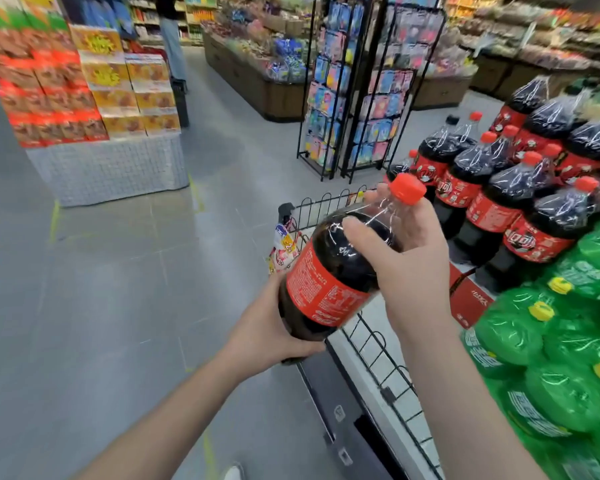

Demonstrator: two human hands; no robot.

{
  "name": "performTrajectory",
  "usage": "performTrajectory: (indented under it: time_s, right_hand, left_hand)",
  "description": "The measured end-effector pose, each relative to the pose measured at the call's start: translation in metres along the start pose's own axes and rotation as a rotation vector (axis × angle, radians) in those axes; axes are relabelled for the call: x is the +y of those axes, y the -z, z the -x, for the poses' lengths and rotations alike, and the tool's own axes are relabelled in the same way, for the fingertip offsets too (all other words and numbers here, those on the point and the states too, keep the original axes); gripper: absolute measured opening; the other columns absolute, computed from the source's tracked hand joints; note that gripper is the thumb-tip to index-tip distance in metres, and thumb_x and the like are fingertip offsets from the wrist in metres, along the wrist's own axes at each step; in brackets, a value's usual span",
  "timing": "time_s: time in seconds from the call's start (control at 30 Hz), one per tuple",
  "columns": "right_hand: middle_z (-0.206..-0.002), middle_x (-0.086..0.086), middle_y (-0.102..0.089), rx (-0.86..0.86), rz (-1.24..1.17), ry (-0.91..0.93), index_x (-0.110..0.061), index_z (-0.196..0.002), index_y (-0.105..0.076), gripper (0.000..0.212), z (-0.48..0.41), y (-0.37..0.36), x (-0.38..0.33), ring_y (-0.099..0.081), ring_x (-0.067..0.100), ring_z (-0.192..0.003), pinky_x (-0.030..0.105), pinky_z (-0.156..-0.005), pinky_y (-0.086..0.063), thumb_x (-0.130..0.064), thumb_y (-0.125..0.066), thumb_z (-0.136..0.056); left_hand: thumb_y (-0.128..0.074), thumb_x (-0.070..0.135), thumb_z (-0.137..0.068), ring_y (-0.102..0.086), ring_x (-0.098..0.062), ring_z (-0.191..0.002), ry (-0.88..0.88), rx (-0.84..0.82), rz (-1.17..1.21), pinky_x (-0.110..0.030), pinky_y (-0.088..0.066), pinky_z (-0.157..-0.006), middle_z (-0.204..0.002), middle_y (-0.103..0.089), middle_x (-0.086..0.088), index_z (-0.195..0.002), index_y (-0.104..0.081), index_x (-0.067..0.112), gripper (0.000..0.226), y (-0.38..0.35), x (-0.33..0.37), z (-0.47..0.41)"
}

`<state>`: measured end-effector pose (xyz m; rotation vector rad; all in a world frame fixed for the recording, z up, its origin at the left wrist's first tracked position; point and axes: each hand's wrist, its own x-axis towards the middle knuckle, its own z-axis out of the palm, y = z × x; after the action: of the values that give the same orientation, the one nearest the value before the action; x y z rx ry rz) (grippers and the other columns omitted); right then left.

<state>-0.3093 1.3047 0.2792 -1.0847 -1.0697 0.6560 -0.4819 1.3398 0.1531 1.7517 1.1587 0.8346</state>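
A large cola bottle (329, 271) with a red label and a red cap is tilted in front of me, cap up and to the right. My left hand (271, 327) cups its base from below, fingers curled round the bottom. My right hand (402, 251) grips the bottle's shoulder and neck from the right, thumb across the dark upper part. The bottle is held above the low black wire rail (371, 337) at the display's edge.
Wrapped cola bottles (499, 202) fill the display at right, with green bottles (561, 341) nearer me. Red cartons (468, 299) sit below. Two black wire racks (361, 98) stand ahead. A stack of boxes (84, 91) is at left across grey floor. A person (170, 39) stands far back.
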Motion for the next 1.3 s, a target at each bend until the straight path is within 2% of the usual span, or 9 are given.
performTrajectory:
  time_s: [0.13,0.27,0.5,0.6,0.7,0.97,1.07,1.23,1.3]
  right_hand:
    - [-0.112,-0.014,-0.076,0.053,0.008,0.014,-0.03,-0.116,-0.067,0.045,-0.037,-0.03,0.009,-0.073,0.004,-0.106,0.024,-0.088,-0.057,-0.003,-0.085,-0.085]
    - [-0.117,-0.012,-0.075,0.106,0.045,0.021,-0.035,-0.117,-0.066,0.046,-0.074,-0.051,0.022,-0.072,0.006,-0.111,0.027,-0.093,-0.056,-0.005,-0.084,-0.087]
    - [-0.121,-0.011,-0.075,0.153,0.08,-0.005,-0.036,-0.116,-0.066,0.041,-0.147,-0.061,0.058,-0.07,0.008,-0.117,0.034,-0.098,-0.057,-0.014,-0.085,-0.087]
    - [-0.111,-0.015,-0.076,0.154,0.066,-0.001,-0.034,-0.111,-0.066,0.038,-0.184,-0.059,0.077,-0.072,0.003,-0.107,0.024,-0.089,-0.057,-0.011,-0.084,-0.087]
    - [-0.099,-0.019,-0.075,0.164,0.056,0.015,-0.032,-0.105,-0.066,0.032,-0.219,-0.055,0.095,-0.071,0.0,-0.097,0.02,-0.085,-0.055,-0.008,-0.081,-0.09]
    - [-0.098,-0.013,-0.076,0.209,0.039,-0.05,-0.025,-0.106,-0.071,0.01,-0.299,-0.045,0.139,-0.071,0.0,-0.098,0.016,-0.086,-0.053,-0.016,-0.071,-0.1]
    - [-0.101,0.001,-0.076,0.234,0.075,-0.081,-0.023,-0.104,-0.072,0.004,-0.324,-0.041,0.152,-0.07,0.004,-0.099,0.021,-0.092,-0.053,-0.02,-0.07,-0.102]
    - [-0.096,-0.005,-0.078,0.32,0.129,-0.144,-0.016,-0.108,-0.074,0.009,-0.357,-0.04,0.17,-0.072,0.005,-0.095,0.024,-0.089,-0.057,-0.018,-0.072,-0.1]
    - [-0.098,0.003,-0.079,0.354,0.181,-0.162,-0.013,-0.107,-0.075,0.01,-0.368,-0.041,0.178,-0.075,0.012,-0.098,0.033,-0.092,-0.061,-0.019,-0.073,-0.099]
  left_hand:
    - [-0.101,0.026,-0.053,-0.062,0.013,-0.108,-0.02,-0.049,0.007,-0.02,-0.054,-0.088,-0.114,-0.061,0.039,-0.127,-0.044,0.052,0.097,0.026,-0.012,-0.052]
    - [-0.102,0.021,-0.057,-0.054,0.027,-0.103,-0.049,-0.106,0.005,0.001,-0.042,-0.078,-0.115,-0.059,0.034,-0.134,-0.042,0.039,0.099,0.044,-0.018,-0.101]
    - [-0.102,0.012,-0.059,-0.055,0.028,-0.102,-0.048,-0.186,0.01,0.002,-0.042,-0.077,-0.115,-0.061,0.03,-0.128,-0.043,0.039,0.095,0.048,-0.03,-0.19]
    - [-0.103,0.018,-0.058,-0.056,0.028,-0.102,-0.05,-0.215,-0.006,0.001,-0.043,-0.078,-0.117,-0.062,0.03,-0.123,-0.041,0.046,0.094,0.043,-0.035,-0.233]
    - [-0.103,0.026,-0.058,-0.058,0.022,-0.107,-0.038,-0.258,-0.032,-0.002,-0.046,-0.082,-0.122,-0.063,0.027,-0.132,-0.044,0.04,0.096,0.037,-0.038,-0.275]
    - [-0.103,0.025,-0.057,-0.065,0.008,-0.112,0.0,-0.303,-0.019,-0.024,-0.056,-0.097,-0.12,-0.067,0.025,-0.135,-0.045,0.039,0.098,0.013,-0.052,-0.367]
    - [-0.104,0.026,-0.058,-0.065,0.007,-0.114,0.0,-0.334,0.001,-0.018,-0.054,-0.097,-0.123,-0.068,0.021,-0.137,-0.043,0.037,0.101,0.005,-0.058,-0.396]
    - [-0.103,0.037,-0.057,-0.059,0.013,-0.114,-0.003,-0.409,-0.002,-0.016,-0.054,-0.093,-0.118,-0.061,0.035,-0.137,-0.041,0.04,0.102,-0.006,-0.078,-0.44]
    - [-0.103,0.038,-0.054,-0.058,0.016,-0.111,0.004,-0.435,-0.002,-0.014,-0.054,-0.088,-0.114,-0.059,0.038,-0.133,-0.042,0.04,0.1,-0.011,-0.086,-0.459]
